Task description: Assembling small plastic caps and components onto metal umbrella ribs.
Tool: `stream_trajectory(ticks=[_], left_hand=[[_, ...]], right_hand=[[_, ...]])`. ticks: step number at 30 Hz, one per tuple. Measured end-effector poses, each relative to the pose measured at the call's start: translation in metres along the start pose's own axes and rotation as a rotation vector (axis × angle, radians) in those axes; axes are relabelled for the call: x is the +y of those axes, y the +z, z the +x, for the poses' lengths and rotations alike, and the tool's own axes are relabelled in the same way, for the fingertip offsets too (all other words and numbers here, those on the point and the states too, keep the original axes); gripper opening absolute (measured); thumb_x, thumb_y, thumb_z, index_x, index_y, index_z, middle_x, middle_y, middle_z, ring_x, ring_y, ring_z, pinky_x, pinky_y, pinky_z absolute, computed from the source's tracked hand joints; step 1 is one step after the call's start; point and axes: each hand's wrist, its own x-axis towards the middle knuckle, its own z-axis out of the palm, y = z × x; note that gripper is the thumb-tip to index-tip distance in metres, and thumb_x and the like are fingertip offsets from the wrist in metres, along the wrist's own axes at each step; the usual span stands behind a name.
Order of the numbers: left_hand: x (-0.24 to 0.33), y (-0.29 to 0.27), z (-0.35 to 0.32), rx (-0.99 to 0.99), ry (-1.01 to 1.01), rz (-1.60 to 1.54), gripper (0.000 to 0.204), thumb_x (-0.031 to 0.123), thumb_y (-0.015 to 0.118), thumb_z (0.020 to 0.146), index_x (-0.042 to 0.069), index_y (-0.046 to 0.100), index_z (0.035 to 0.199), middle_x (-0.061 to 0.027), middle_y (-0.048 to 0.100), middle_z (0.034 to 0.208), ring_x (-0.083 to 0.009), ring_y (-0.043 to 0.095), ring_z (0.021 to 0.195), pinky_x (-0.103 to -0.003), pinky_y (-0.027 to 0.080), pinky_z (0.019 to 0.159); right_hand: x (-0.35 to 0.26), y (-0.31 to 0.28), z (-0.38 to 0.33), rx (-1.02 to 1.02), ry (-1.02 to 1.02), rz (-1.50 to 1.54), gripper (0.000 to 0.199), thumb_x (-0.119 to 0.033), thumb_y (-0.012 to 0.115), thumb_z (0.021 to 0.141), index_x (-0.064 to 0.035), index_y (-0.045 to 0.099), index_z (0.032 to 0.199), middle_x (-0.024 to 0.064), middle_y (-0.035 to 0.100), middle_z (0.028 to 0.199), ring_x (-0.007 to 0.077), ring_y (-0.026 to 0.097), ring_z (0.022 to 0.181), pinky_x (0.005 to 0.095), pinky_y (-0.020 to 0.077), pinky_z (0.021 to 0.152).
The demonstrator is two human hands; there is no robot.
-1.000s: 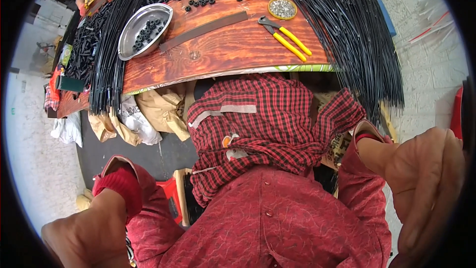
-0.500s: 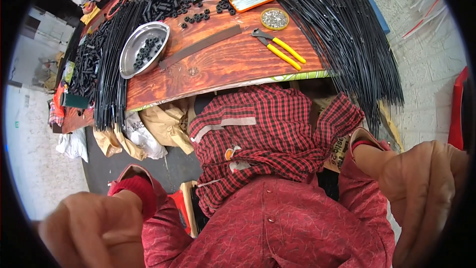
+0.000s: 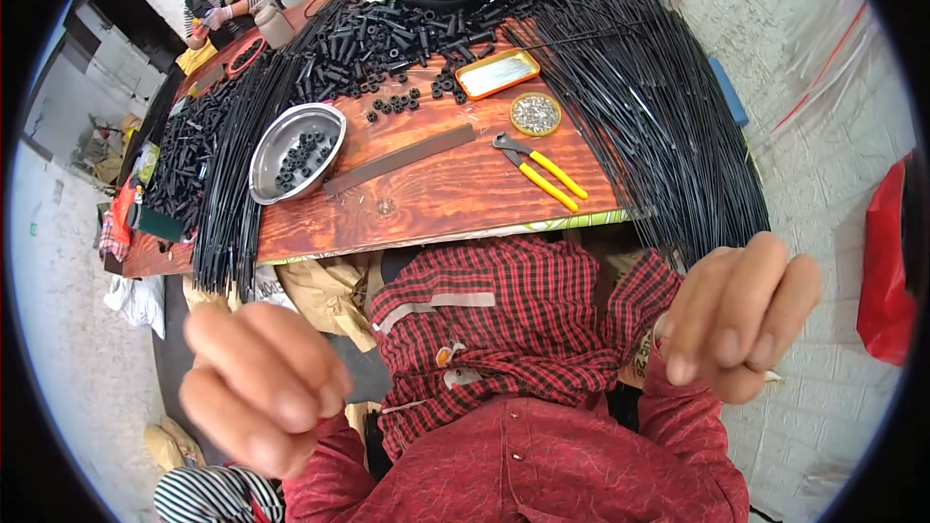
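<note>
Both hands are raised close to the camera, well apart from the desk (image 3: 436, 203). The left hand (image 3: 260, 385) is curled into a loose fist with the fingers pressed together, and nothing is seen inside it. The right hand (image 3: 741, 315) is also curled, fingers bent inward; a small pale tip seems to show at its lower edge, but whether something is pinched cannot be told. Nearest to it, the bundle of thin black rods (image 3: 659, 126) is draped over the desk's right edge, fanned out, glossy and springy-looking, ends hanging free. The loose ends could be snagged by a sleeve, it is judged, and several rods dragged off the desk. Yellow-handled pliers (image 3: 541, 169), a round tin of small metal parts (image 3: 535, 113) and a steel bowl (image 3: 295, 150) of black rings lie beyond
</note>
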Motion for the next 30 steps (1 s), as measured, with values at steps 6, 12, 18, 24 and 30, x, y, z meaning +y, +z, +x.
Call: stream_trajectory(ticks=[6,12,18,24,30], left_hand=[[-0.031,-0.006,-0.035,-0.132,-0.287,0.582,0.012,-0.002,0.069,0.083,0.006,0.074,0.090,-0.0075,0.068,0.077,-0.0191,0.065,0.070,-0.029,0.052,0.061],[-0.096,-0.017,-0.090,-0.141,-0.822,0.657,0.012,0.001,0.067,0.090,0.002,0.072,0.101,-0.0060,0.068,0.086,-0.0113,0.064,0.074,-0.026,0.051,0.067],[-0.136,-0.003,-0.092,-0.255,-0.772,0.609,0.013,0.006,0.066,0.092,0.000,0.073,0.102,-0.0072,0.068,0.086,-0.0123,0.067,0.073,-0.025,0.052,0.065],[-0.161,0.015,-0.087,-0.340,-0.677,0.665,0.013,0.005,0.066,0.091,0.001,0.073,0.102,-0.0082,0.066,0.081,-0.0133,0.061,0.065,-0.026,0.047,0.059],[-0.170,0.015,-0.095,-0.307,-0.677,0.640,0.012,0.005,0.068,0.090,0.003,0.074,0.100,-0.0075,0.066,0.079,-0.0144,0.062,0.063,-0.028,0.048,0.058]], right_hand=[[0.046,-0.051,-0.003,-0.056,0.026,-1.205,0.016,0.004,0.075,0.078,-0.0023,0.062,0.085,0.0088,0.064,0.087,0.0200,0.068,0.075,0.0320,0.0547,0.067],[0.101,-0.160,-0.047,0.172,0.328,-1.737,0.016,-0.009,0.074,0.083,-0.0041,0.068,0.096,0.0129,0.067,0.093,0.0281,0.069,0.085,0.0394,0.0530,0.070],[0.118,-0.207,-0.046,-0.060,0.604,-2.189,0.039,-0.030,0.080,0.079,-0.0042,0.059,0.100,0.0164,0.063,0.104,0.0352,0.067,0.089,0.0453,0.0550,0.072],[0.122,-0.234,-0.038,-0.046,0.585,-2.164,0.020,-0.020,0.071,0.078,-0.0044,0.061,0.086,0.0178,0.069,0.088,0.0373,0.069,0.081,0.0490,0.0548,0.070],[0.060,-0.263,-0.012,0.188,0.515,-2.174,0.022,-0.024,0.071,0.085,-0.0043,0.065,0.092,0.0193,0.068,0.093,0.0391,0.069,0.081,0.0499,0.0555,0.071]])
